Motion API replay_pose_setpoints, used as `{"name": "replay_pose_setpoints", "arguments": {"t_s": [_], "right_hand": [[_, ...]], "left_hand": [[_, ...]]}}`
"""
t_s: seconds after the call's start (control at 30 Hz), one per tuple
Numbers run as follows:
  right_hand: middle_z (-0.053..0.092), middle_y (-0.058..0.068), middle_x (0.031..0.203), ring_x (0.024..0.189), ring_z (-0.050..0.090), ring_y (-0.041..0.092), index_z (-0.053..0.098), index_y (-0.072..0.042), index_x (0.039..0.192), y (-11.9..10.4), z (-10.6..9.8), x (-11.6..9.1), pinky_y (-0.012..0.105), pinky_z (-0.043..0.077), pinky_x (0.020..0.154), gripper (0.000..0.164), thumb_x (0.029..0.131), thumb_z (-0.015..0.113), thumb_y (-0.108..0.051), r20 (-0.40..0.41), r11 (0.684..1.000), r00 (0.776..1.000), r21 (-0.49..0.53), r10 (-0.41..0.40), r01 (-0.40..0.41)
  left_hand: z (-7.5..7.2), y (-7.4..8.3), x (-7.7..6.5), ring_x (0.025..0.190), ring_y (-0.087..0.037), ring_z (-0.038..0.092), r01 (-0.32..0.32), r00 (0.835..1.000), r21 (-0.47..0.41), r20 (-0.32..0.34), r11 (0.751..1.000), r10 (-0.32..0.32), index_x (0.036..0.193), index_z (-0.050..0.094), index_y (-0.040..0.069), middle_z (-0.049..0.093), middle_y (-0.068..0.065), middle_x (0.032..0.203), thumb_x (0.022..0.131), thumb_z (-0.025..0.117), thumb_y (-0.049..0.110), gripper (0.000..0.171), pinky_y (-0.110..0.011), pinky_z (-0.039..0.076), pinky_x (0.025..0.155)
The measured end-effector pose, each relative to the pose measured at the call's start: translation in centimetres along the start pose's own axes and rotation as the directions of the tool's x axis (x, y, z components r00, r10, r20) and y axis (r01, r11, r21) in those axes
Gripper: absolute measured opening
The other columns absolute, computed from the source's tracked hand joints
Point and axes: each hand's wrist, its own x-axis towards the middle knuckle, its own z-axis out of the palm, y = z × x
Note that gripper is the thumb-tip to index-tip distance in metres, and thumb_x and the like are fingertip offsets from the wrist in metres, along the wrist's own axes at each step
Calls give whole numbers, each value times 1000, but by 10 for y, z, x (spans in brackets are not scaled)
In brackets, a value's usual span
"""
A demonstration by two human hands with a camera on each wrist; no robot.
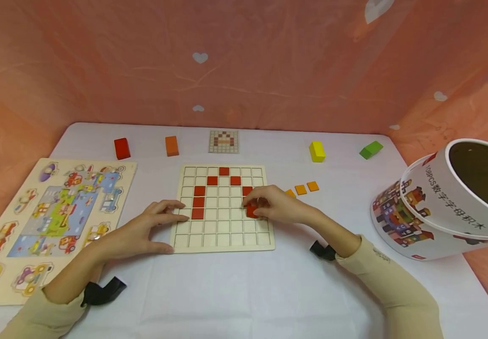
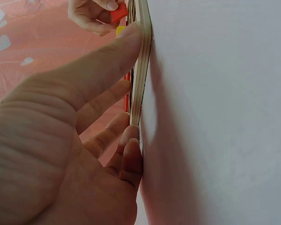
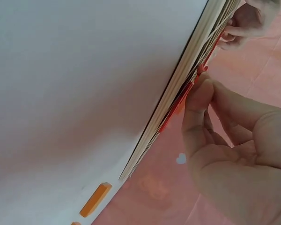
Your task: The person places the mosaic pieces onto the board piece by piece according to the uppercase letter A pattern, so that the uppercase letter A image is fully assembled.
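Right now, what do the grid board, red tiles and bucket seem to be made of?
Grid board: probably plywood, pale and matt; its edge shows striped layers. Red tiles: painted wood or plastic, flat and evenly coloured; I can't tell which. Bucket: likely plastic, smooth white with printed pictures.

Cream grid board (image 1: 223, 203) with darker lines; plain red tiles (image 1: 199, 190), plain orange tiles (image 1: 300, 189) — a red block (image 1: 122, 148), an orange block (image 1: 172, 146), a yellow block (image 1: 317, 151), a green block (image 1: 371, 149). The bench (image 1: 210, 296) shows white, the backdrop (image 1: 142, 89) pink-orange with white hearts (image 1: 200, 57), the bucket (image 1: 443, 212) white with multicoloured print.
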Motion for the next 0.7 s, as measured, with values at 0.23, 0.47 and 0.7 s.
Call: {"name": "replay_pose_setpoints", "arguments": {"t_s": [0.23,0.47,0.7], "right_hand": [[65,3,105,95,58,17,69,-1,115,-7,3,-2,29,50,83,26,90,67,4,-20,990,999,-140,-31,28],[58,9,135,130,48,27,65,-3,129,-19,9,-24,46,39,107,37,96,67,-21,-44,905,998,-424,-49,26],[19,5,165,152,2,31,31,-9,156,-25,23,-49,63,3,116,86,92,62,-57,115,820,990,-572,77,3]], "left_hand": [[0,1,1,137,-33,28,-4,1000,-5,0,1000,4,134,63,13,37,-5,149,79,85,26,61,-62,28,107],[0,2,1,138,-34,27,8,1000,-10,5,1000,-8,134,63,13,38,-6,149,79,85,26,61,-62,29,107],[0,2,0,139,-35,27,3,1000,-2,3,1000,-3,134,63,13,37,-7,149,79,84,27,61,-63,28,107]]}}
